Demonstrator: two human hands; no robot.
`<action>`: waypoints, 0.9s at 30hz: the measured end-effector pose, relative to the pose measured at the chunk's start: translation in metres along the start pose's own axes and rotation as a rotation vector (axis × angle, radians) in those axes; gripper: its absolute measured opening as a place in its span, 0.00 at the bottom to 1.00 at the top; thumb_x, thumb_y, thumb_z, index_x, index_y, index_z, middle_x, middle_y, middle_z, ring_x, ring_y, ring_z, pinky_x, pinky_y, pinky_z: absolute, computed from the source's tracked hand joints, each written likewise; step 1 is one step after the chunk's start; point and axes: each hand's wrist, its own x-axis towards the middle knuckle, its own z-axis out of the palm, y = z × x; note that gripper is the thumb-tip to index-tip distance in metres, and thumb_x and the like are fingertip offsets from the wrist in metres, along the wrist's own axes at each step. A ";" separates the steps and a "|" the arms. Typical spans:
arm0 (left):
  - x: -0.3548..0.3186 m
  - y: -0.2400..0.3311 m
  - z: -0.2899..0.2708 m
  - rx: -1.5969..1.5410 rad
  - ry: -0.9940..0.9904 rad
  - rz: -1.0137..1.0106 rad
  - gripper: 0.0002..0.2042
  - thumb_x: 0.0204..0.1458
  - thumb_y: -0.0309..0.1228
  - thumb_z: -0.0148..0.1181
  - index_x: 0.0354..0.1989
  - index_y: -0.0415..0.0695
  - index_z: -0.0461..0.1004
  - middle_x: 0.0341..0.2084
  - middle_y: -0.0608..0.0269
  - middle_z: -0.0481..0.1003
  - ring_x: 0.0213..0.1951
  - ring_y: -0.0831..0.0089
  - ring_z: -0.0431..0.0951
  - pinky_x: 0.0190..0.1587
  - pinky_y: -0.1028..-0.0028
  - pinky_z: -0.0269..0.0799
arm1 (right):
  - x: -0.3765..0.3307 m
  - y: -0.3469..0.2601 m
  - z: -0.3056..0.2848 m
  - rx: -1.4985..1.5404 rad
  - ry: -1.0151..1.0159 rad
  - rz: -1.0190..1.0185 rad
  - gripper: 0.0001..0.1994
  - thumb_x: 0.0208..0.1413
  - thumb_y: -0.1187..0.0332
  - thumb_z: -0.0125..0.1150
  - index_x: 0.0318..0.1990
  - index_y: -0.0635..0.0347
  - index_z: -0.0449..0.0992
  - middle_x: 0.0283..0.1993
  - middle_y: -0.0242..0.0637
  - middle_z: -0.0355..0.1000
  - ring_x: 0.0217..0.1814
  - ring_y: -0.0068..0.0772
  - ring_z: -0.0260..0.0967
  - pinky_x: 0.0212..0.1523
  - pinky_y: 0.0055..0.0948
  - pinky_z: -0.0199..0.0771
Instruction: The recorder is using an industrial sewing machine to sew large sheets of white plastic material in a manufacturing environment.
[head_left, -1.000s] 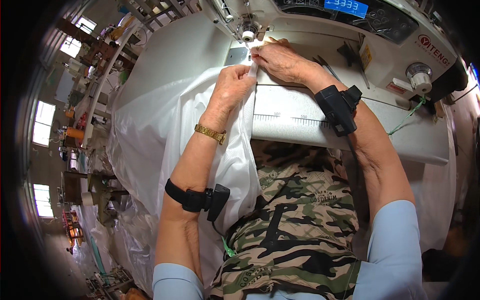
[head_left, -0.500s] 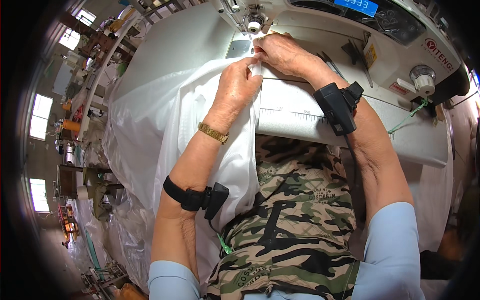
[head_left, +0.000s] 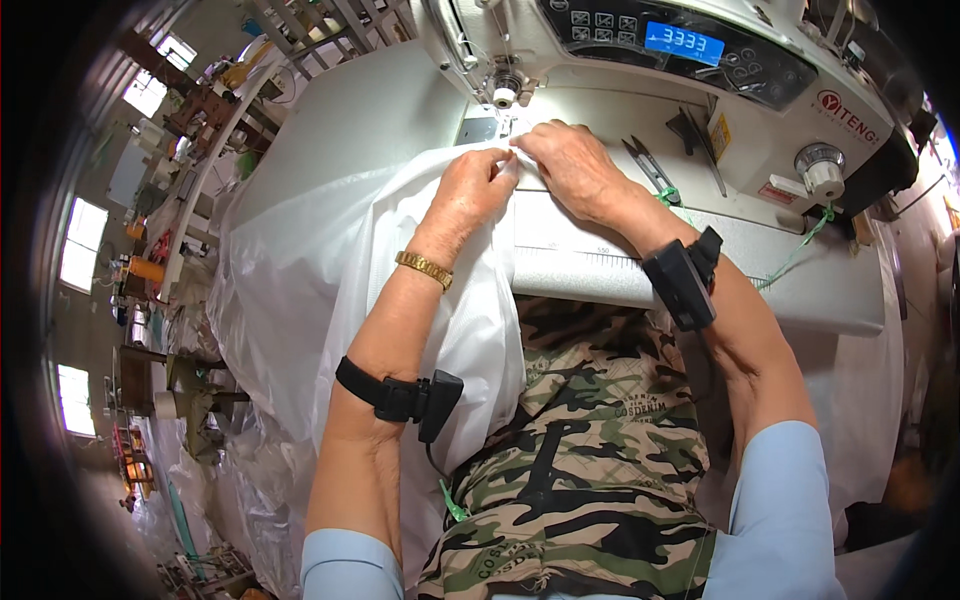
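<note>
A white, thin cloth (head_left: 465, 310) runs from the sewing machine's needle area down over the table edge and my lap. My left hand (head_left: 474, 188) pinches its upper edge just in front of the presser foot (head_left: 507, 128). Close by on the right, my right hand (head_left: 572, 168) has thumb and fingertips together on the same edge. The two hands' fingertips nearly meet, and the exact grip of the right one is partly hidden. The sewing machine (head_left: 590, 70) stands over the far side of the table.
Thread snips (head_left: 648, 165) lie right of my right hand, with green string tied to them. A dark, slim tool (head_left: 705, 150) lies behind them. The machine's handwheel (head_left: 822, 172) is at the right. A printed ruler scale (head_left: 590, 257) runs along the table front.
My view has shifted, so the machine sits lower in the picture. My right hand has drawn back slightly from the needle, uncovering more of the presser foot. Both hands stay at the cloth edge.
</note>
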 end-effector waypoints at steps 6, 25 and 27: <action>-0.005 0.001 0.004 0.073 0.054 0.066 0.17 0.55 0.33 0.58 0.50 0.36 0.79 0.20 0.53 0.77 0.23 0.68 0.74 0.32 0.66 0.71 | -0.003 -0.002 -0.002 -0.171 -0.045 -0.092 0.14 0.58 0.74 0.53 0.49 0.55 0.79 0.44 0.38 0.73 0.52 0.41 0.71 0.51 0.44 0.72; -0.015 -0.010 -0.009 0.450 0.049 0.236 0.21 0.58 0.41 0.58 0.59 0.49 0.74 0.46 0.52 0.73 0.51 0.55 0.74 0.54 0.59 0.70 | 0.013 -0.023 0.019 -0.420 -0.166 0.106 0.12 0.54 0.68 0.59 0.45 0.60 0.80 0.51 0.45 0.72 0.57 0.43 0.68 0.54 0.46 0.68; -0.014 -0.010 -0.009 0.430 0.057 0.240 0.21 0.58 0.41 0.58 0.58 0.48 0.74 0.44 0.53 0.73 0.50 0.55 0.74 0.53 0.58 0.71 | 0.013 -0.020 0.022 -0.374 -0.068 0.043 0.11 0.59 0.67 0.56 0.43 0.62 0.79 0.48 0.48 0.74 0.52 0.46 0.71 0.50 0.46 0.70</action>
